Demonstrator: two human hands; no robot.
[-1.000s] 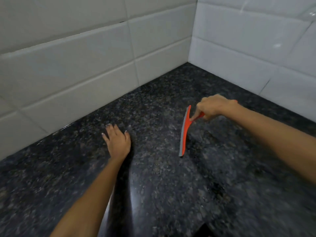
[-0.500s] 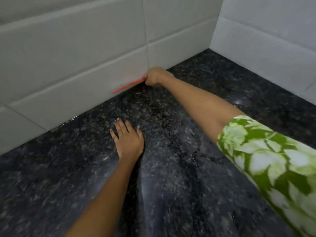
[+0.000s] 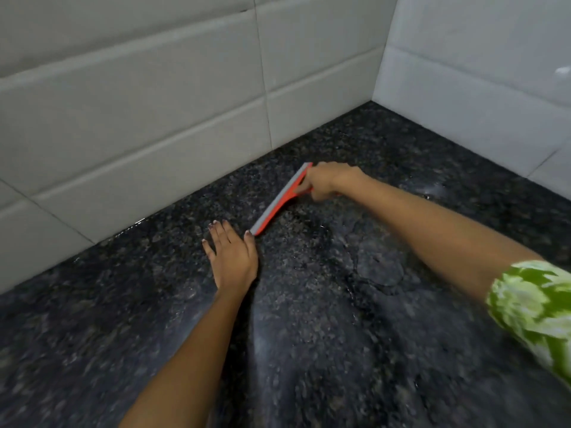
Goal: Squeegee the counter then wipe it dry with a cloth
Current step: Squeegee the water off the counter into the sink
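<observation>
An orange squeegee (image 3: 279,202) with a grey rubber blade rests its edge on the dark speckled granite counter (image 3: 340,319), a little way out from the back wall. My right hand (image 3: 326,180) grips its handle at the far end of the blade. My left hand (image 3: 232,256) lies flat on the counter with fingers spread, its thumb tip almost touching the blade's near end. A film of water with ragged edges shines on the stone to the right of the blade. No cloth is in view.
White tiled walls (image 3: 154,128) rise behind and to the right (image 3: 482,88), meeting in a corner at the far right. A green and white patterned sleeve (image 3: 534,307) covers my right upper arm.
The squeegee was pressed against the foot of the back wall half a second ago. It has since been drawn towards me across the counter, and its near end now reaches my left hand.
</observation>
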